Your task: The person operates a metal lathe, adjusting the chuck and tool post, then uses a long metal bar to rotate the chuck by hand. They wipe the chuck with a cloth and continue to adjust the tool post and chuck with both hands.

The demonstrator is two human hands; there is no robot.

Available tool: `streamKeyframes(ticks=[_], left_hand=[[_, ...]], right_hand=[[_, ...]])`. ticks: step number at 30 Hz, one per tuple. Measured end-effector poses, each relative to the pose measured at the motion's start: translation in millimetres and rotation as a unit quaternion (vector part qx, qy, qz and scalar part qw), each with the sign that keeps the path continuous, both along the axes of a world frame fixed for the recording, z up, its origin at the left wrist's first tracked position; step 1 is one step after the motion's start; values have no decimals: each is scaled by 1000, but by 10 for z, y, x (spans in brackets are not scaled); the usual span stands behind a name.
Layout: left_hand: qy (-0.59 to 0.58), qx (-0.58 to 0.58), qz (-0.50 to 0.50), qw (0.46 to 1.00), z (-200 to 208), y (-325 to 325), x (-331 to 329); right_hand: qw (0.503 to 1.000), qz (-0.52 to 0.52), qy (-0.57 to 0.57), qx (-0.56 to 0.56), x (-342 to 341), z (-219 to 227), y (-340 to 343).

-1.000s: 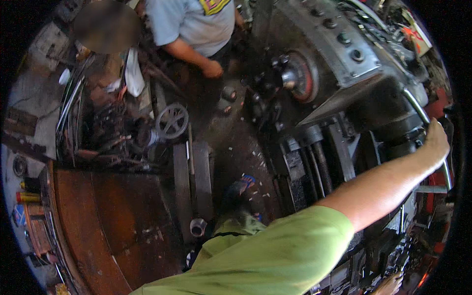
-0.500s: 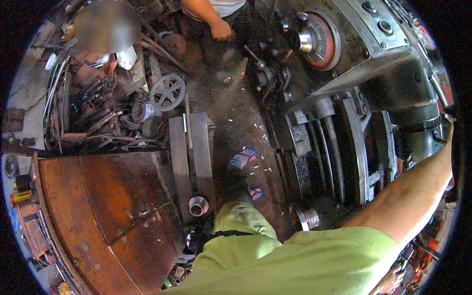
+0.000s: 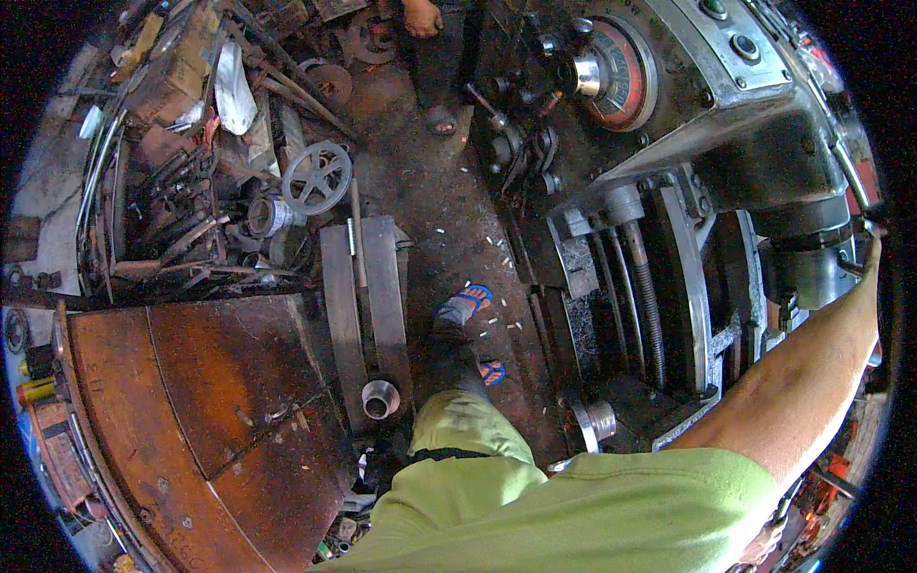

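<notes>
My left arm reaches up along the right side to a large grey-green machine (image 3: 735, 143). My left hand (image 3: 873, 231) lies at the picture's dark rim, by the lower end of a shiny metal bar (image 3: 853, 177); its fingers are too squeezed by the rim to read. Low on the right, beyond my green sleeve, my right hand (image 3: 762, 544) shows only in part. Its fingers are curled beside a thin metal rod (image 3: 785, 506), and what they grip is not plain. A round dial (image 3: 621, 76) and a threaded screw (image 3: 648, 315) belong to the machine.
A rusty sheet-metal surface (image 3: 239, 382) fills the lower left. Behind it lie scrap metal and a spoked wheel (image 3: 317, 179). Long steel bars (image 3: 387, 286) and a metal cup-shaped part (image 3: 380, 399) are beside my legs. Another person's hand (image 3: 421, 17) appears at the top.
The view has shifted slightly, so the other person now sits higher and mostly out of the picture. My left hand stays at the same place by the machine; my right hand barely moves.
</notes>
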State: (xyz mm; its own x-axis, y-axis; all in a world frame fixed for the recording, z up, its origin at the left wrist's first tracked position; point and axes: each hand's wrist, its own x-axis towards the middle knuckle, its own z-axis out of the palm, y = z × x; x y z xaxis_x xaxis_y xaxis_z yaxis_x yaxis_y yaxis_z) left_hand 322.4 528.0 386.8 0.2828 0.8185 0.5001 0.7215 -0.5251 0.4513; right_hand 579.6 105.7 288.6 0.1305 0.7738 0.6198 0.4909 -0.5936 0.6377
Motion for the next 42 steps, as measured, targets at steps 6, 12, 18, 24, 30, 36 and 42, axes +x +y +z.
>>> streamKeyframes(ticks=[6,12,18,24,30,36,42], left_hand=[[2,-6,-1,1000,-3,-10,-19],[6,-10,-1,1000,-25,-26,-28],[8,-14,0,1000,-42,-34,-46],[8,-17,-2,1000,-50,-27,-63],[10,-19,-3,1000,-47,-37,-71],[13,-21,-4,1000,-64,-48,-69],[15,-25,-4,1000,-80,-40,-71]], right_hand=[[1000,-25,-5,-3,-59,-4,-14],[1000,-8,-12,0,-3,-28,-33],[1000,-13,9,6,-57,-23,-18],[1000,-10,7,11,-88,-9,-5],[1000,-6,12,15,-63,-21,-5],[1000,4,3,9,-77,-15,14],[1000,0,10,14,-32,-42,-10]])
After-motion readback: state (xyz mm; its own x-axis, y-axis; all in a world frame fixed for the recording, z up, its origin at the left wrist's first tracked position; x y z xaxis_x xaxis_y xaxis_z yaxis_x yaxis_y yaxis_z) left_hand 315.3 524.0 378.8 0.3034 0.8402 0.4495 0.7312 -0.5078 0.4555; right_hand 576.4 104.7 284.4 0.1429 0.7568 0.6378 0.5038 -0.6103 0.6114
